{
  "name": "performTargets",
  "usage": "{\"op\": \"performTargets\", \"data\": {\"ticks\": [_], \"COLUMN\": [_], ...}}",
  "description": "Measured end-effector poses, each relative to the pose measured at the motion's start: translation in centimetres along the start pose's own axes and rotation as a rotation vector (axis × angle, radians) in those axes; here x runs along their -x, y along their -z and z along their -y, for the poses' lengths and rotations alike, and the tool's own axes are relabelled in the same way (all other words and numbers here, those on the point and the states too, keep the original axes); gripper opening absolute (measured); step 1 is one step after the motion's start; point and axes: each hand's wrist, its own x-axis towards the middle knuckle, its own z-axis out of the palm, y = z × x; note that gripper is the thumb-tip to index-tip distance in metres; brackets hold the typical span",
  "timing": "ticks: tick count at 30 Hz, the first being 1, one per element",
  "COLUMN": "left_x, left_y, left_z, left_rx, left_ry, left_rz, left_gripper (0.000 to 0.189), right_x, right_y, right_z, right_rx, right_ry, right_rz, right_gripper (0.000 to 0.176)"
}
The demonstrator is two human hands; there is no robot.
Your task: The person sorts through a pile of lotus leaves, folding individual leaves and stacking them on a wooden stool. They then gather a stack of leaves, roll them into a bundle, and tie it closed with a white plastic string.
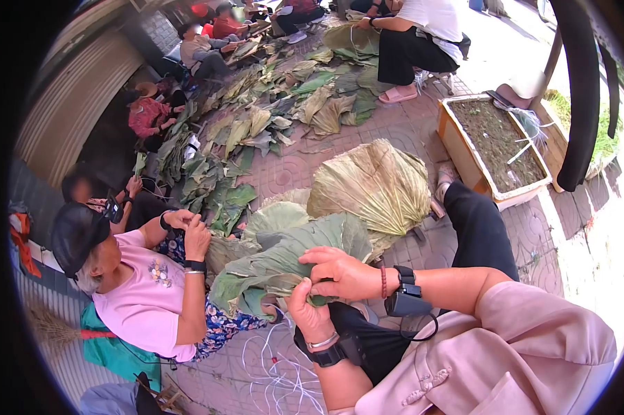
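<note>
A large greenish lotus leaf (295, 252), partly folded, lies across both my hands, its surface creased and drooping to the left. My left hand (308, 315), with a silver bangle and a dark wristband, pinches the near edge of the leaf. Close against it, my right hand (343, 273), with a beaded bracelet, has its thumb and fingers closed on the same edge; the exact fingertip contact is partly hidden. Just beyond the held leaf, a big yellowish dried lotus leaf (371, 187) lies spread out, with a paler leaf (277, 218) beside it.
A co-worker in a pink shirt (142, 277) sits close on my left, hands raised. White strings (277, 373) tangle on the paving below. A soil-filled foam box (495, 142) stands at right. Many leaves (257, 131) cover the ground ahead, with several people seated around them.
</note>
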Motion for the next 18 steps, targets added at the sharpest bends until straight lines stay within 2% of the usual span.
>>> {"op": "performTargets", "data": {"ticks": [2, 8, 12, 14, 18], "left_x": [-0.1, 0.5, 0.6, 0.6, 0.7], "left_y": [0.3, -1.3, -2.4, -3.0, -2.8], "left_z": [0.1, -0.3, -0.7, -0.7, -0.9], "left_rx": [0.055, 0.123, 0.2, 0.196, 0.189], "left_ry": [0.016, 0.018, 0.053, 0.009, 0.042], "left_rz": [-0.067, -0.077, -0.035, -0.037, 0.005], "left_gripper": [0.039, 0.04, 0.044, 0.049, 0.05], "right_x": [-0.2, -0.3, -0.1, -0.1, -0.1], "right_y": [0.0, 0.6, 0.2, 0.3, 0.2], "right_z": [-0.5, -0.8, -1.1, -1.0, -0.5], "right_rx": [-0.208, -0.477, -0.413, -0.289, -0.224], "right_ry": [-0.065, -0.273, -0.236, -0.152, -0.147], "right_rz": [-0.025, 0.014, 0.017, 0.02, 0.075], "right_gripper": [0.016, 0.014, 0.014, 0.018, 0.025]}}
